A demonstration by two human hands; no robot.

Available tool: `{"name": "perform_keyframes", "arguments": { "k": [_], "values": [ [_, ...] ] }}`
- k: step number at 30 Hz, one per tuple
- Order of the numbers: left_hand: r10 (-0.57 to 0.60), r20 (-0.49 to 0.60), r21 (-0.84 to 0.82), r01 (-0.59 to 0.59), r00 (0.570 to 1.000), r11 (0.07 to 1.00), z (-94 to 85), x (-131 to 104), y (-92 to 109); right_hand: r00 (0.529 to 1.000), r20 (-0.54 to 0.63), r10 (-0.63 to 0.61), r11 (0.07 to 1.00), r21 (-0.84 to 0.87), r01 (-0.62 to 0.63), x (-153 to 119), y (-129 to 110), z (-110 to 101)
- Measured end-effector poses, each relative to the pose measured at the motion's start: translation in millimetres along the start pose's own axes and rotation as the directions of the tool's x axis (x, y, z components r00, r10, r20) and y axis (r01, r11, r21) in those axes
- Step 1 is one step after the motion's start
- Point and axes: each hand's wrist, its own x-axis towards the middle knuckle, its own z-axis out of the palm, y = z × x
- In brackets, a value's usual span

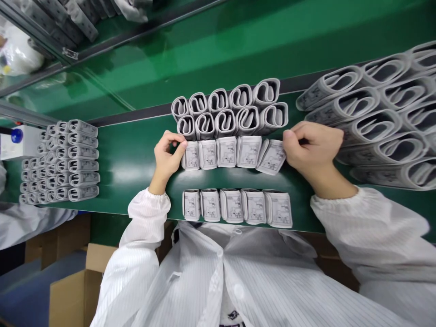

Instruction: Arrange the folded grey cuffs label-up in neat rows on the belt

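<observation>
In the head view, a row of several rolled grey blood pressure cuffs [226, 152] lies across the green bench, printed faces up. My left hand [167, 152] pinches the left-end rolled cuff [191, 156] between thumb and forefinger. At the other end, my right hand [311, 145] has curled fingers, its thumb and forefinger at the edge of the tilted right-end cuff [272, 156]. Directly behind stand two stacked layers of rolled cuffs [226, 121], spiral ends facing me. Nearer my body, a separate row of rolled cuffs [232, 206] runs along the bench's front edge.
Big stacks of rolled cuffs stand at the right [371, 116] and left [82, 152] of the green bench [126, 159]. A white box with a blue knob [20, 138] is far left. Below sits an open cardboard box [68, 295]. A shelf edge [136, 38] crosses above.
</observation>
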Motion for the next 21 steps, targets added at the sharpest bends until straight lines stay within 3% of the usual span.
{"name": "perform_keyframes", "arguments": {
  "k": [6, 10, 21],
  "values": [
    [-0.075, -0.039, -0.094, 0.071, 0.996, 0.993, 6.3, -2.0, -0.9, 0.998, 0.031, 0.046, 0.999, -0.008, -0.046, -0.5, -0.4, -1.9],
    [-0.11, -0.043, -0.066, 0.107, 0.993, 0.992, 4.7, -1.2, -6.5, 0.993, 0.065, 0.103, 0.994, -0.037, -0.1, -1.3, -0.3, -1.6],
    [-0.101, -0.048, -0.162, 0.092, 0.994, 0.982, 6.4, 1.1, -9.5, 0.994, -0.073, -0.083, 0.996, 0.017, 0.084, -0.8, 5.4, 5.4]
  ]
}}
